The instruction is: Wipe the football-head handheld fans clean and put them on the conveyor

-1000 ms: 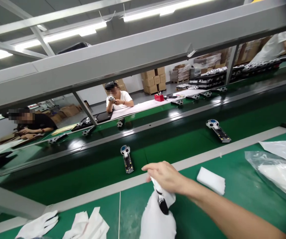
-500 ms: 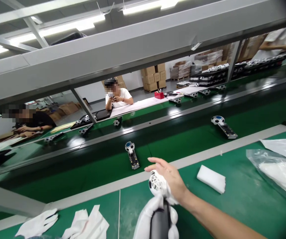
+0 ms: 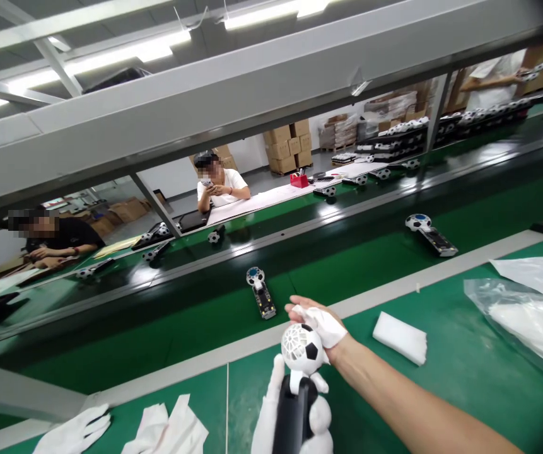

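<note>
My left hand (image 3: pixel 316 422), in a white glove, is wrapped around the black handle of a handheld fan (image 3: pixel 302 348). The fan's round head has a black-and-white football pattern and a white grille on its left side. Just behind that head is my bare right hand (image 3: pixel 294 307), which has a white cloth (image 3: pixel 323 326) across its palm. Its fingers point left, and its lower part is hidden by the fan. Beyond my hands, a similar device with exposed inner parts (image 3: pixel 262 293) lies on the green conveyor belt (image 3: pixel 195 315).
Another such device (image 3: pixel 431 234) lies farther right on the belt. On my bench are a white foam block (image 3: pixel 400 337), a clear plastic bag (image 3: pixel 521 321), a white glove (image 3: pixel 75 432) and white cloths (image 3: pixel 169 429). A metal beam (image 3: pixel 252 94) crosses overhead. People sit across the line.
The fan head has turned, showing more black patches, and the cloth has come off its side. My right hand has moved slightly behind it. The nearer device on the belt has shifted right.
</note>
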Demonstrator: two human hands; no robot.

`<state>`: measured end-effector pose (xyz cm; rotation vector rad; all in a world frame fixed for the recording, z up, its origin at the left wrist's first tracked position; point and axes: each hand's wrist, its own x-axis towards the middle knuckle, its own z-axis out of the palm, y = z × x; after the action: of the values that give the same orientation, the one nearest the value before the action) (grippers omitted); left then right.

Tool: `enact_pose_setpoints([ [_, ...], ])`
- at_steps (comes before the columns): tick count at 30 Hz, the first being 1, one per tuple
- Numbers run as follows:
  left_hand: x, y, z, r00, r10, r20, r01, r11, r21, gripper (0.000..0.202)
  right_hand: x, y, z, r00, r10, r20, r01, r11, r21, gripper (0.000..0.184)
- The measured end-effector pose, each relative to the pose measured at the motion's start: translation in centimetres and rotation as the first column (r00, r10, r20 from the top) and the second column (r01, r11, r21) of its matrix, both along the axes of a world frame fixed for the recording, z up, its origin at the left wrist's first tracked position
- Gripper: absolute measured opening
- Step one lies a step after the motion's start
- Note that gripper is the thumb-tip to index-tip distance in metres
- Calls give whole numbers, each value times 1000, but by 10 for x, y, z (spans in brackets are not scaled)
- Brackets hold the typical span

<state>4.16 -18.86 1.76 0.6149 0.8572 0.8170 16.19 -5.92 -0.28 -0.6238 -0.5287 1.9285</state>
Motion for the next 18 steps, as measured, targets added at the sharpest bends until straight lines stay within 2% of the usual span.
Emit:
enact_pose_setpoints([
  [2,-1,1,1,1000,9,3,-9,1000,1,35,7,-3,11,994,-109,23,109,994,0,24],
  [3,0,2,1,1000,9,4,-9,1000,-1,34,10,-7,18,985,-159,62,156,986,52,22],
  [4,0,3,1,1000,6,4,-6,1000,-5,34,12,-13,26,970,-194,144,167,970,177,20],
  [5,2,4,1,1000,0,3,0,1000,-11,33,12,-20,33,940,-226,254,130,929,346,21],
  [7,5,5,-1,1000,-15,-1,15,1000,-25,32,10,-33,43,826,-322,462,-60,765,641,22],
  [8,7,6,-3,1000,-22,-4,22,999,-33,32,8,-37,46,759,-359,543,-183,683,708,22],
  [9,8,7,-4,1000,-29,-10,29,999,-40,31,6,-37,48,714,-356,603,-281,644,712,21],
  [10,10,7,-6,999,-34,-19,33,998,-46,31,3,-35,48,705,-296,644,-338,659,672,19],
  [12,11,7,-8,998,-35,-48,33,998,-52,31,-3,-25,43,753,-72,654,-386,757,528,16],
  [14,11,6,-8,996,-25,-91,21,999,-48,32,-7,-10,34,829,132,544,-378,848,371,19],
  [16,9,4,-6,989,-4,-145,-1,1000,-30,33,-8,3,23,890,157,429,-296,913,280,26],
  [18,8,2,-2,977,27,-210,-27,1000,0,35,-5,11,13,934,80,349,-168,958,232,30],
])
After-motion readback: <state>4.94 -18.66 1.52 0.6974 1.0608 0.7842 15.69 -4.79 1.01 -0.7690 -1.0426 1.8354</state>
